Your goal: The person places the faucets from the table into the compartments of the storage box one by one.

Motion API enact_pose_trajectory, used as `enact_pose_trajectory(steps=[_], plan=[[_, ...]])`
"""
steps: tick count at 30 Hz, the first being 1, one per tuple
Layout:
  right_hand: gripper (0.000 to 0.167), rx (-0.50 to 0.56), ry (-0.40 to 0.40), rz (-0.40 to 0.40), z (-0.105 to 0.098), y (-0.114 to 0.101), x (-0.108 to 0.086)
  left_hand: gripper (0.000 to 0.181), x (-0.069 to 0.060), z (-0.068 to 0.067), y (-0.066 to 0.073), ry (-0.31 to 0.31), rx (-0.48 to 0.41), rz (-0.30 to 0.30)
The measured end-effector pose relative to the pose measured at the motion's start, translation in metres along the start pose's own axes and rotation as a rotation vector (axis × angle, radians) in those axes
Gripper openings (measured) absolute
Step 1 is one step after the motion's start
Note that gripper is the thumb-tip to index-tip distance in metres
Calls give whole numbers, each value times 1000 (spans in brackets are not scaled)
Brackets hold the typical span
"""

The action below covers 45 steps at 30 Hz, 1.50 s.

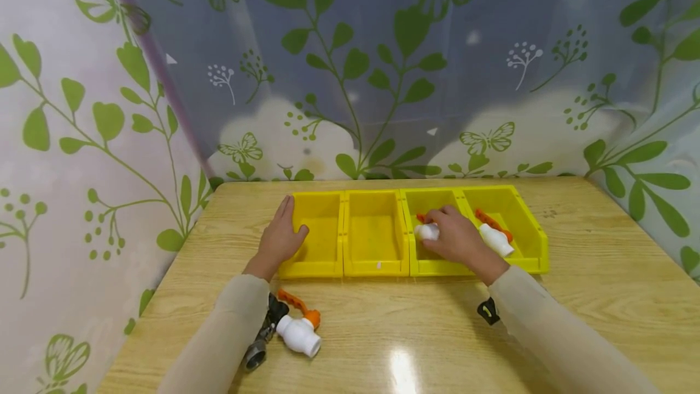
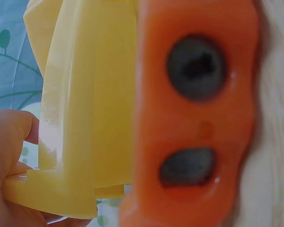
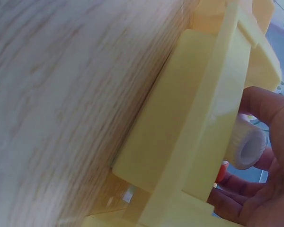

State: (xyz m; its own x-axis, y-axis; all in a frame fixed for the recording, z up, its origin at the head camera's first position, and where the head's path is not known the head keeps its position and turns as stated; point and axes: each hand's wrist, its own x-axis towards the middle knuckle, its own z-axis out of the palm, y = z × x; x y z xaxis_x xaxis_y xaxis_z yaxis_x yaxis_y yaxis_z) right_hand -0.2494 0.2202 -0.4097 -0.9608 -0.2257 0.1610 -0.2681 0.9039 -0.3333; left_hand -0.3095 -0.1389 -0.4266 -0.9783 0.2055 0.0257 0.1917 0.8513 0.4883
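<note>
My right hand [image 1: 456, 237] is in the third compartment of the yellow bin row, fingers curled round a white valve [image 1: 426, 232] with an orange handle; the right wrist view shows the valve's white end [image 3: 247, 145] between thumb and fingers. My left hand [image 1: 280, 237] rests against the left side of the leftmost bin [image 1: 317, 269], fingers extended. In the left wrist view that hand [image 2: 12, 161] touches the bin's edge [image 2: 61, 189], and an orange handle [image 2: 194, 123] fills the near foreground. Another white valve [image 1: 496, 240] with an orange handle lies in the rightmost bin [image 1: 535, 248].
On the wooden table [image 1: 383, 327], near my left forearm, lie a white valve [image 1: 299, 334] with an orange handle and a dark metal fitting [image 1: 255, 354] with a black part. A small black piece [image 1: 488, 311] is beside my right forearm. Patterned cloth [image 1: 350, 78] hangs behind.
</note>
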Motion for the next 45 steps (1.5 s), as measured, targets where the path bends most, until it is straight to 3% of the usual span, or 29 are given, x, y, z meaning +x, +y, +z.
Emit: enact_pose_trajectory(steps=[8,15,31,45], plan=[[39,-12,41,-21,3,1,-3,77,1,0,-1,11,48,15],[37,-26,48,-48,3,1,-3,77,1,-2,3,30,127,-15],[46,-102,-36,-45,8,-1,-4,78,0,-1,2,13,44,-30],[48,-141,-76,-21,10,-3,-2,77,-2,-3,4,8,45,-30]])
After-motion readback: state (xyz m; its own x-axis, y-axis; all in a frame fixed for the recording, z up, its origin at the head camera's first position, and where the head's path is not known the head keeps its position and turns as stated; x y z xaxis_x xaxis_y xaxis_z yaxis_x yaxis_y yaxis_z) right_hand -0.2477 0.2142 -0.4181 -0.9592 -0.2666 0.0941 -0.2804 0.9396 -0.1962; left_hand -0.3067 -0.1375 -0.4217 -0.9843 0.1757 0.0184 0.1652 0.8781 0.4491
